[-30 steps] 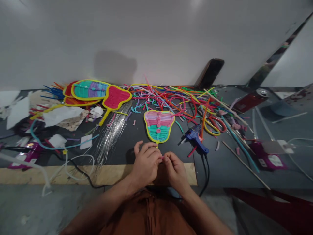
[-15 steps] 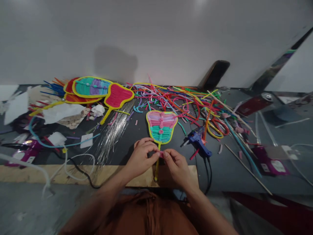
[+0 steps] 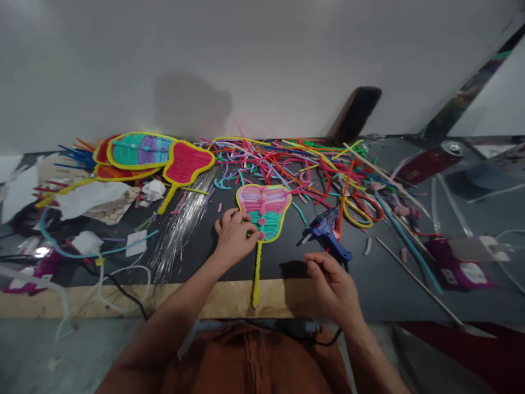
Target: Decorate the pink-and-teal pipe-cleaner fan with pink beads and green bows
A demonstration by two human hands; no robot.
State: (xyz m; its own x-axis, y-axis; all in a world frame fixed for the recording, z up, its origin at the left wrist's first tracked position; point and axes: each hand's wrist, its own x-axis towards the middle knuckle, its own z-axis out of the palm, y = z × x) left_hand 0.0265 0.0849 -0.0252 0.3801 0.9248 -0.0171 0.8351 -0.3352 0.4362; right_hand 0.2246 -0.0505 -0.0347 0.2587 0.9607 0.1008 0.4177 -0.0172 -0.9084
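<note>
A fan-shaped piece made of pipe cleaners [image 3: 270, 205] lies on the table, pink and lilac above, teal below, with a yellow rim and a yellow stem. Small pink coils run down its middle. My left hand [image 3: 234, 236] rests at its lower left edge, thumb and finger closed on a small pink pipe-cleaner coil [image 3: 261, 235] at the base of the teal part. Off to the right, my right hand [image 3: 334, 284] is raised above the table edge, its fingers loosely bent and nothing visible in them. Nearest to it is a blue glue gun [image 3: 328, 232].
Finished fan shapes [image 3: 139, 150] and a red one [image 3: 188, 162] are stacked at back left. Loose pipe cleaners [image 3: 270, 158] spread along the wall, with scissors [image 3: 361, 210] beside them. A phone [image 3: 356, 115] leans there. Right: a can [image 3: 430, 162] and thin sticks [image 3: 414, 276].
My hands were together over the stem, pinching a pink piece. The left has moved up to the fan's base with it; the right has let go and moved right towards the glue gun.
</note>
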